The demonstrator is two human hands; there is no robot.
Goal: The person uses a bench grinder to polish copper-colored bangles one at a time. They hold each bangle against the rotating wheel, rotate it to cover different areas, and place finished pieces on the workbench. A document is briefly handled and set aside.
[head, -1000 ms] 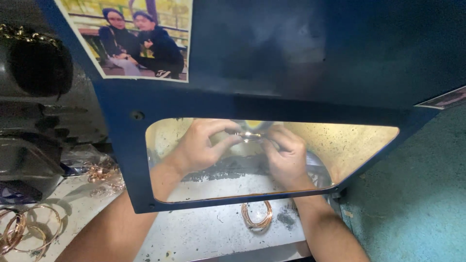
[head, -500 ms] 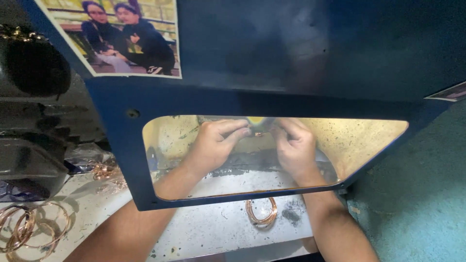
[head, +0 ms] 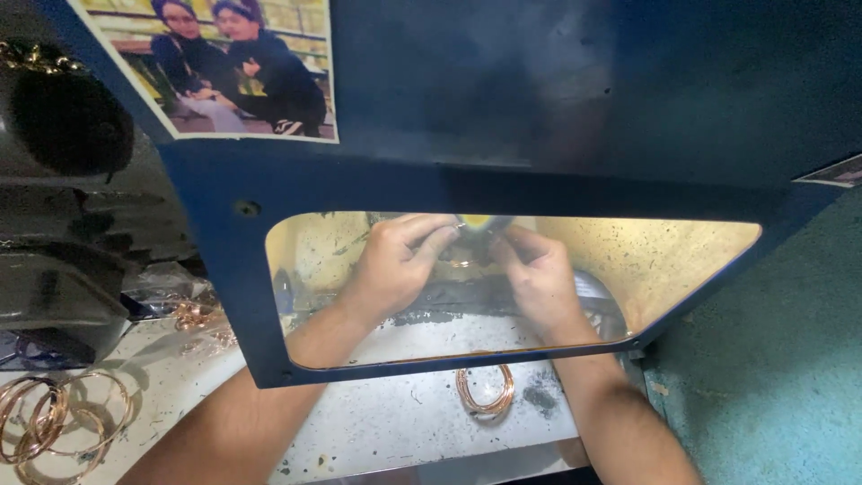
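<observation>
Bangle (head: 462, 262) pinched between left hand (head: 400, 260) and right hand (head: 534, 278) behind blue shield window (head: 682, 260), presumably guarding against debris. Both grips narrow on it. Spare bangles (head: 486, 392) near counter's front edge.

Both forearms are bare from the near edge of the view up to the wrists, with no sleeves showing. The left hand (head: 395, 265) and the right hand (head: 537, 278) wear no gloves. No watch, ring or band can be made out on either hand, wrist or forearm.
</observation>
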